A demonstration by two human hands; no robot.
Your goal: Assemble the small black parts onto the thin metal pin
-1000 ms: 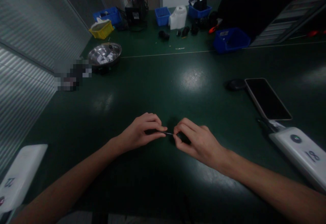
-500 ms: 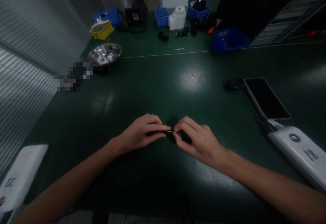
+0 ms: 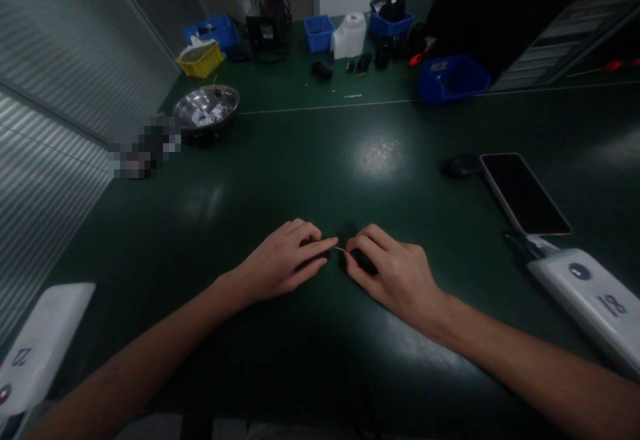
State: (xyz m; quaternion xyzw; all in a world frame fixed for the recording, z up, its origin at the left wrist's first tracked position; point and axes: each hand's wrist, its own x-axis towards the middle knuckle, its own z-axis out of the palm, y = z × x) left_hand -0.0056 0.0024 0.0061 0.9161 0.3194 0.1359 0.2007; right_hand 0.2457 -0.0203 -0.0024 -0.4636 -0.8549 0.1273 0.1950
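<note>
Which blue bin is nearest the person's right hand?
The far-right blue bin: it sits at the pale line across the table, closest to the right hand. The other three blue bins stand farther back.

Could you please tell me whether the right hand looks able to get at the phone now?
Probably yes: no object shows between the right hand and the phone, which lies on the same table, though that hand seems busy pinching a thin pale piece.

The phone [image 3: 525, 193] lies right of the right hand [image 3: 395, 267] (the bowl [image 3: 186, 108] sits beyond the left hand [image 3: 280, 260]).
</note>
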